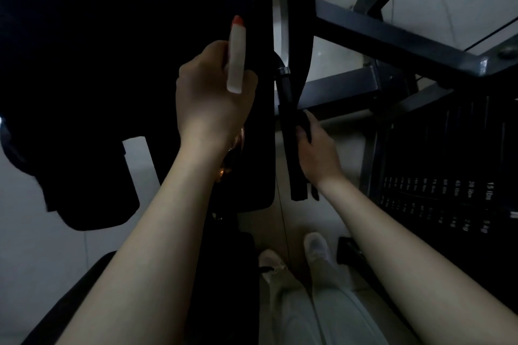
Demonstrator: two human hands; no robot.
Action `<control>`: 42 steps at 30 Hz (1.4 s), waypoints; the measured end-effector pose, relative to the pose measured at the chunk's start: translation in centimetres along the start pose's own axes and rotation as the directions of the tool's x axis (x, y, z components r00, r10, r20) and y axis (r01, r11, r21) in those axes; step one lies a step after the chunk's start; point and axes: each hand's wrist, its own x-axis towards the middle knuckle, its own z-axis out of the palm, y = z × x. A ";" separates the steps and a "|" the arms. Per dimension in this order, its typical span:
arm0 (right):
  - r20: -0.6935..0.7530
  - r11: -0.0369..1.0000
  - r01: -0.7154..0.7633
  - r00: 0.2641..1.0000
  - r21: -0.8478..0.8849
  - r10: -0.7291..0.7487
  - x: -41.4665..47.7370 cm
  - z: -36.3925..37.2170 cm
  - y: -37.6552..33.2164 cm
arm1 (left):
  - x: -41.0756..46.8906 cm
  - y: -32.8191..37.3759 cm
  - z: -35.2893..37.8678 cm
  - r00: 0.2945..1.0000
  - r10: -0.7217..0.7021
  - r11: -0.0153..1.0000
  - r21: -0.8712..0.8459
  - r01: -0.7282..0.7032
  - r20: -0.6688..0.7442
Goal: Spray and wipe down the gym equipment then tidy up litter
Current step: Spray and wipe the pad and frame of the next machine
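gripping one spray bottle (pixel 236 61); one handle (pixel 286 98)

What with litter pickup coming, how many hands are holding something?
2. The left hand grips the spray bottle; the right hand grips the black bar beside it. Neither is hidden.

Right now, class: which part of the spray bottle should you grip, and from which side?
Grip the spray bottle by the neck under its white head, coming from the near side as the left hand does. The red nozzle points away at the black pad, so a finger should reach the trigger. The right hand holds a handle.
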 end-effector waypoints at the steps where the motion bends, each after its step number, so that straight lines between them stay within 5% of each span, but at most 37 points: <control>1: -0.042 0.997 0.003 0.999 0.081 0.000 0.3 1.0 -0.1 | 0.0 0.1 0.0 1.000 0.002 1.000 -0.004 -0.002 -0.003; 4: -0.119 0.996 -0.020 0.992 0.092 0.031 -0.8 2.3 0.9 | 0.0 0.1 -0.1 1.000 0.016 1.000 -0.026 -0.015 0.009; 9: 0.078 0.991 -0.028 0.996 -0.134 0.039 -4.0 -1.1 3.1 | -0.1 -0.1 -0.2 1.000 0.013 0.999 -0.033 -0.013 0.005; 14: -0.186 0.973 0.215 0.956 -0.086 -0.228 -0.4 0.2 -0.7 | -0.1 -0.1 -0.1 1.000 0.002 1.000 -0.023 -0.002 -0.001; 19: -0.041 0.855 0.351 0.918 -0.382 -0.395 1.1 3.2 0.1 | -0.3 -0.1 -0.3 1.000 0.016 0.999 -0.048 -0.016 -0.014; 26: 0.250 0.544 0.575 0.792 -0.611 -0.557 -3.6 1.1 4.3 | -0.5 -0.4 -0.5 0.998 0.063 0.996 -0.056 -0.063 0.007; 30: 0.169 0.654 0.498 0.850 -0.570 -0.499 -2.5 1.5 2.6 | -0.5 -0.4 -0.4 0.999 0.053 0.997 -0.050 -0.053 -0.004; 33: 0.142 0.555 0.492 0.820 -0.671 -0.555 -3.2 2.2 3.0 | -0.6 -0.3 -0.4 0.999 0.047 0.996 -0.081 -0.047 0.000; 36: 0.268 0.477 0.568 0.785 -0.671 -0.558 -6.7 1.4 5.4 | -0.6 -0.3 -0.5 1.000 0.030 0.995 -0.092 -0.030 0.001; 39: 0.209 0.657 0.495 0.859 -0.568 -0.467 -8.1 -0.4 6.5 | -0.5 -0.3 -0.5 1.000 0.026 0.996 -0.084 -0.025 0.007; 42: 0.080 0.977 0.151 0.987 -0.150 -0.140 -7.7 -0.8 5.0 | -0.5 0.0 -0.3 1.000 0.026 0.998 -0.066 -0.025 0.005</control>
